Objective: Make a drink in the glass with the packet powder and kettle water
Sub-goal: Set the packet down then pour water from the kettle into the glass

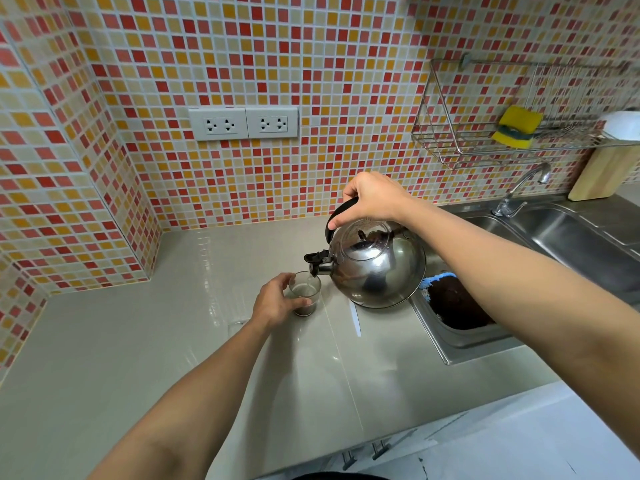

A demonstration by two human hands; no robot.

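Glass point(305, 295) stands upright on the grey countertop point(138, 341), toward the sink-side edge, with dark liquid or powder in its bottom. Left hand point(277, 301) wraps it from the left side, fingers curled round the wall, thumb at the rim. Right hand point(372, 199) is closed on the black handle of the steel kettle point(377, 265), which is held off the counter and tilted leftward. Spout point(317, 263) sits directly above the glass rim, just right of centre; whether water is running I cannot tell. Judgement: pour step; spout-over-mouth alignment governs it. Packet not identified. White strip point(356, 318) lies beside the glass.
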